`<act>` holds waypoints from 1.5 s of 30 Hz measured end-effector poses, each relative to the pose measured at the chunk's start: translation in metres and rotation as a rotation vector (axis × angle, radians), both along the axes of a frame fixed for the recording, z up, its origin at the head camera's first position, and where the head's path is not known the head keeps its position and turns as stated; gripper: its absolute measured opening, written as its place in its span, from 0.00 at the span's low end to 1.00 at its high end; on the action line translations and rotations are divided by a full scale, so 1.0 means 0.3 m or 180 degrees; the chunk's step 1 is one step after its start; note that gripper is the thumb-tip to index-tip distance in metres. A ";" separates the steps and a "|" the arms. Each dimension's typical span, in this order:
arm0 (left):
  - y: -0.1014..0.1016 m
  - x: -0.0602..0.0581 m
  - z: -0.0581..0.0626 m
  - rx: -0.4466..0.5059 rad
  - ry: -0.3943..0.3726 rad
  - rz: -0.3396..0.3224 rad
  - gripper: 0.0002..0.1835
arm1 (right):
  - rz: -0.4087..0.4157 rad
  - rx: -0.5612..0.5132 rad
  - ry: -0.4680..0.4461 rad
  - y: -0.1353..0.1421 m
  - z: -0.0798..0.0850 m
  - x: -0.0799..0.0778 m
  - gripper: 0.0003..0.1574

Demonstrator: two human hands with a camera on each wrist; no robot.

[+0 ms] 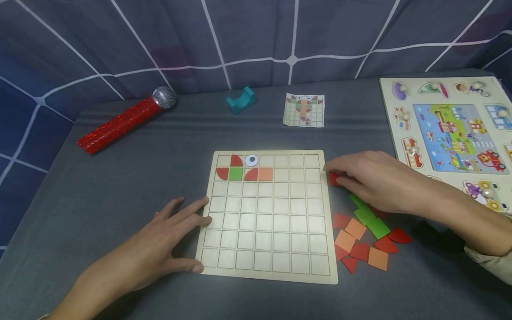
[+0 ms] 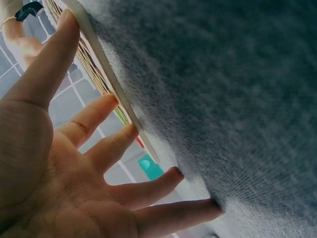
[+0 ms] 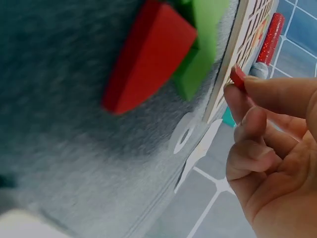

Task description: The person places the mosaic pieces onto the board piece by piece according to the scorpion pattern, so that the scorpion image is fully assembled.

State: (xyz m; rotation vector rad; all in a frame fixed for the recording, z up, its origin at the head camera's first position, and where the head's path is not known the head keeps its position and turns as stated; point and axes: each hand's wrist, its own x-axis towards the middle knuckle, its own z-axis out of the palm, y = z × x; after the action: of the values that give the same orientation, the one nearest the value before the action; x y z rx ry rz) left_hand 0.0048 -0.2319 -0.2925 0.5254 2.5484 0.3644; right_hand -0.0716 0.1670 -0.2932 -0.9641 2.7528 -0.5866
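Observation:
A square wooden grid board (image 1: 266, 222) lies on the table between my hands. My left hand (image 1: 164, 240) rests at its left edge, fingers spread, thumb at the near corner. Just off the board's right edge, my right hand (image 1: 380, 180) pinches a small red piece (image 3: 238, 77) between thumb and index finger. In the upper left cells sit red quarter-circles (image 1: 236, 160), a green square (image 1: 235, 174), an orange square (image 1: 266, 174) and a white eye disc (image 1: 251, 160). Beneath the right hand are loose green squares (image 1: 377, 227), partly hidden, with orange squares (image 1: 355, 228) and red pieces (image 1: 360, 251) nearer me.
Behind the board lies a printed pattern card (image 1: 304, 111), with a teal curved block (image 1: 242, 100) to its left. A red glittery microphone (image 1: 124, 122) is at the back left. At the right stands a picture knob puzzle (image 1: 404, 95), partly under the right forearm.

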 end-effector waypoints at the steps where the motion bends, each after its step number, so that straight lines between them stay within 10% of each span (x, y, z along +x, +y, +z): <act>1: 0.001 -0.001 0.000 0.0000 -0.0018 0.0007 0.44 | 0.0015 -0.0042 0.0033 -0.005 0.002 -0.001 0.18; 23: 0.001 0.001 0.000 0.0037 0.0032 -0.0013 0.44 | -0.0026 -0.0593 -0.0604 -0.194 0.001 -0.058 0.12; 45: 0.004 -0.002 0.004 0.0027 -0.0027 0.0024 0.43 | 0.0000 -0.0476 -0.0243 -0.282 -0.011 -0.083 0.11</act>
State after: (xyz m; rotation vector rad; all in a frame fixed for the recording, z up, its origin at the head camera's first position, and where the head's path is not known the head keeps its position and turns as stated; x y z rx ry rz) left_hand 0.0041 -0.2308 -0.2914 0.5164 2.5424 0.3795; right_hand -0.0966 0.0825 -0.2965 -0.9509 2.6730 -0.8218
